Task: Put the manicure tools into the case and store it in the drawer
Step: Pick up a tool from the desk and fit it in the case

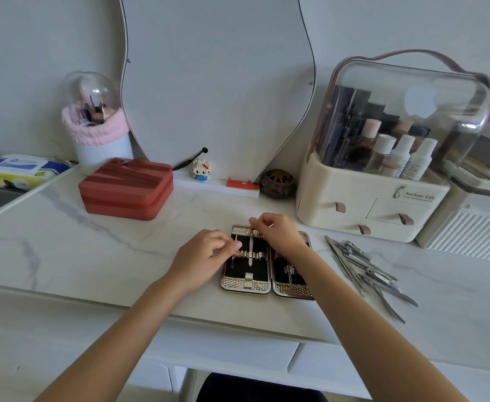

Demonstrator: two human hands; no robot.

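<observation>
White marble-look table [63, 250] spans the frame, front edge near the person, drawer fronts below it. Tall curvy frameless mirror [217, 91] leans at the back edge, centre. Cream plastic cosmetics organiser with clear domed lid [383, 175] sits at back right, bottles inside, small drawers with pink tabs low on its front. Flat coral-red zipped box [126, 188] lies back left of centre. White brush cup with pink fluffy rim and clear dome [98, 134] stands behind it, near the mirror's left side. Pack of wet wipes [20, 169] at far left edge.

Open manicure case with silver patterned frame and black lining [267, 265] lies flat near the front edge, centre, both halves spread. Thin metal tools already sit under the elastic band in its left half. Loose pile of steel manicure tools [368, 271], clippers and files, lies on the table just right of the case, apart from it.

Left hand [206, 256] rests over the case's left half, grip curled, fingertips pinching at the band. Right hand [278, 230] is at the case's top edge, grip pinched together on a slim metal tool [251, 248] that points down into the left half.

Small round dark brown ornament [277, 182] and tiny block cat figure [200, 169] sit at the mirror's base.
</observation>
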